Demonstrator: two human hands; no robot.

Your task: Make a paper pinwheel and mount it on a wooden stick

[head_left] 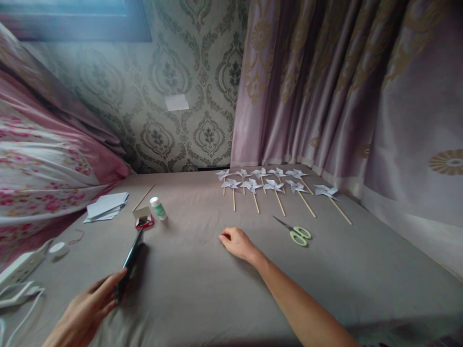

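Note:
My left hand [90,306] holds a dark phone [130,262] by its near end, tilted up on edge above the grey sheet [202,284]. My right hand [237,242] rests on the sheet in a loose fist, fingers curled under, nothing seen in it. Beyond the phone lie a small red and white box [143,219] and a glue bottle [158,208] on its side. Green-handled scissors [297,233] lie to the right of my right hand. Several white paper pinwheels [275,185] on wooden sticks lie in rows near the curtain.
A stack of white paper [106,206] and a loose wooden stick [143,197] lie at the left. A white power strip [21,267], cables and a tape roll [58,248] sit at the far left. Floral bedding [39,164] rises on the left; a curtain [361,106] hangs on the right.

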